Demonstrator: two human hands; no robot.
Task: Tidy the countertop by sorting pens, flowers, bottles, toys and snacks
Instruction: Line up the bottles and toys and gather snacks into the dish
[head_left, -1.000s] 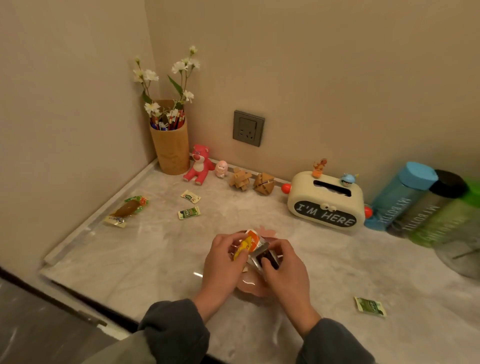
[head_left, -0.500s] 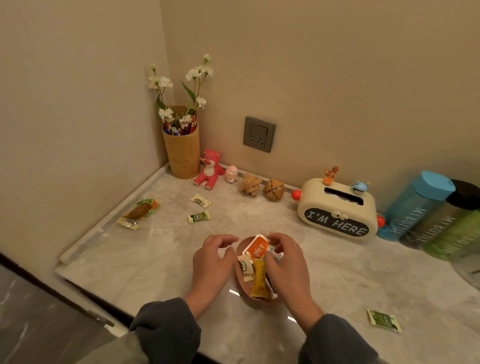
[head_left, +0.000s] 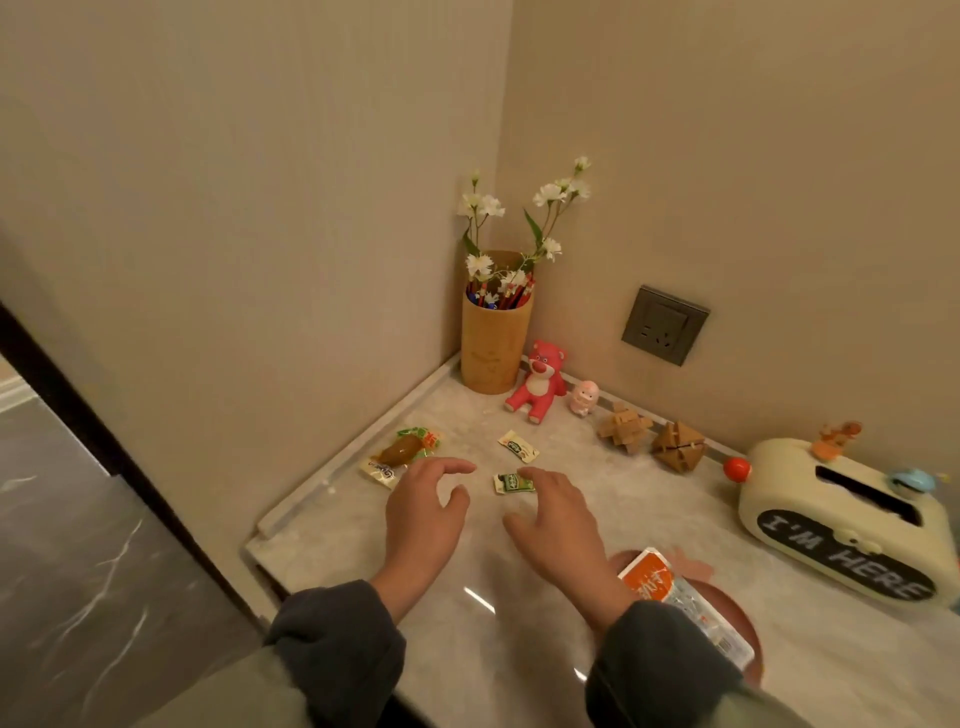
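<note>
**Q:** so where are the snacks sitting, and what's each grip doing?

**A:** both hands are out over the marble desk (head_left: 639, 514) and neither holds anything; the left hand (head_left: 426, 514) hovers with its grip spread, fingers loosely bent, thumb out to the side; its fingertips are near the big snack pack (head_left: 402, 451), the brown one in a green and orange wrapper by the left wall; the right hand (head_left: 558, 525) is spread too, fingertips right at the edge of the green packet (head_left: 513, 483); can't tell if they touch it; the white packet (head_left: 518, 447) lies just behind that one

**Q:** and the rest?

**A:** the pink dish (head_left: 752, 631) is at the lower right beside the right sleeve, with the orange packet (head_left: 653, 578) lying in it; back corner has the pen cup (head_left: 493, 353) with pens (head_left: 501, 297) and white flowers (head_left: 550, 195) standing in it; next along the wall come the pink bear (head_left: 540, 379), a small pink figure (head_left: 584, 397), two wooden puzzles (head_left: 623, 426), then the "I'M HERE" tissue box (head_left: 841, 525)
</note>
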